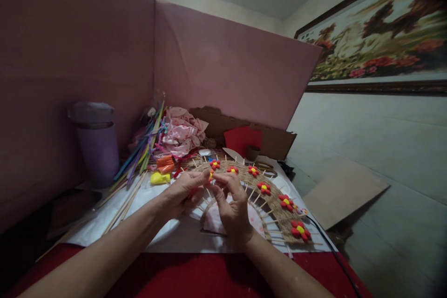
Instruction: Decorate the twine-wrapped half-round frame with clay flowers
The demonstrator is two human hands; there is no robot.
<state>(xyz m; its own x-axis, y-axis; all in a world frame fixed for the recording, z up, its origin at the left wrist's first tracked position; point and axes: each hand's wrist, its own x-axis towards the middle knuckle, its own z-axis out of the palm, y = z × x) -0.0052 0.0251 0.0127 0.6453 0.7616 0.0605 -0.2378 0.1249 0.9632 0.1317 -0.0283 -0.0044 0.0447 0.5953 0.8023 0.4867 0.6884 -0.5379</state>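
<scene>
Reaching over red cloth [167,274], pinching small orange-yellow piece [211,175] with left hand [183,193] and right hand [232,205]. Showing twine arch [274,194] beneath on white sheet [159,238], crown pointing away, long axis running left-right, right end near sheet's edge, bare room leftward.

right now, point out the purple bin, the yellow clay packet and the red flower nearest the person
purple bin [98,149]: head view, middle of its body
yellow clay packet [160,178]: head view, middle of its front
red flower nearest the person [300,230]: head view, its yellow centre
</scene>
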